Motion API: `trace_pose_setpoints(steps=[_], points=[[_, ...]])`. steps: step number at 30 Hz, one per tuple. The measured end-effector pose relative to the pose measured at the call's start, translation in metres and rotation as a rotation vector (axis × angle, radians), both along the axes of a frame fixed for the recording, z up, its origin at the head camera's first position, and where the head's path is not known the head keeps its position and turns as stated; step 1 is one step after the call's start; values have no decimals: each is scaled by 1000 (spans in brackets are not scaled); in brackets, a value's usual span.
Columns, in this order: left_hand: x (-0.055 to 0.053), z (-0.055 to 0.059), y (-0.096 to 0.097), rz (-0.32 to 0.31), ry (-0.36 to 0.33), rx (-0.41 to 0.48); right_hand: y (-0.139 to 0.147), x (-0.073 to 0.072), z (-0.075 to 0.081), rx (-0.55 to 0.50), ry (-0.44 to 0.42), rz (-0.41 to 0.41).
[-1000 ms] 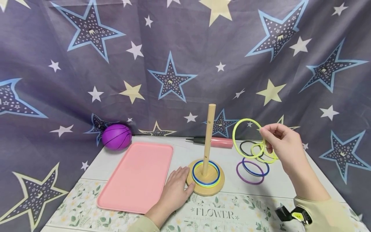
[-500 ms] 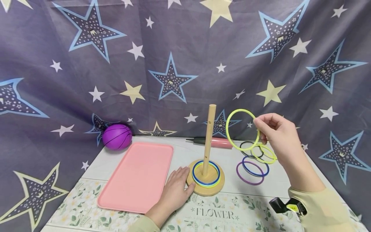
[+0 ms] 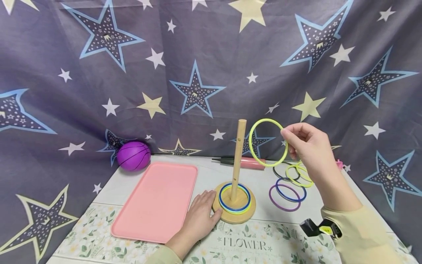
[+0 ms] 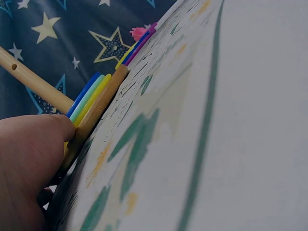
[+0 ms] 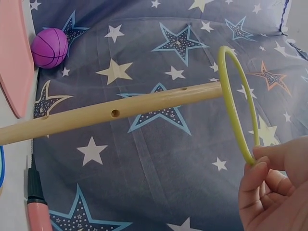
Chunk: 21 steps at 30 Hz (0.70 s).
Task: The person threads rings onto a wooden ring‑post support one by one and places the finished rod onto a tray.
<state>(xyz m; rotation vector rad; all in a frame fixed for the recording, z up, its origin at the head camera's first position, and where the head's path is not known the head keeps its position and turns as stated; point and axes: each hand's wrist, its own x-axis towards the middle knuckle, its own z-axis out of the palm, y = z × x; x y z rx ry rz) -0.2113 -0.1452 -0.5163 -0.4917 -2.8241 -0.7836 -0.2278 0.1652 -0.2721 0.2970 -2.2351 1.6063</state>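
My right hand (image 3: pixel 308 146) pinches a yellow-green ring (image 3: pixel 251 146) between thumb and fingertips. The ring is raised above the table, right of the upright wooden peg (image 3: pixel 239 154). In the right wrist view, the ring (image 5: pixel 230 103) overlaps the peg's top end. My left hand (image 3: pixel 201 216) lies flat beside the peg's round wooden base (image 3: pixel 238 218), its thumb touching the base edge. Around the foot of the peg lie stacked rings; the left wrist view shows a blue ring (image 4: pixel 84 94), a mint ring (image 4: pixel 88 100) and a yellow ring (image 4: pixel 98 91).
Several loose rings, including a purple ring (image 3: pixel 275 205), lie on the right of the table. Behind the peg is a pink and black hand pump (image 3: pixel 252 163). A pink tray (image 3: pixel 155 201) and a purple ball (image 3: pixel 133 156) are on the left, before a star-patterned curtain (image 3: pixel 132 84).
My right hand has carried the yellow-green ring leftward and up, away from the loose rings and closer to the peg. The left hand has stayed in place.
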Motion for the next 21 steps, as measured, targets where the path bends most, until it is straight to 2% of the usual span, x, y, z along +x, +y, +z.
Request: trace_pose_setpoints(steps=[9,21], points=[[2,3,0,-4,-15,14,-14,-6,10,-21,37,35],[3,5,1,-5,-27,14,-36,-19,13,-78,14,55]])
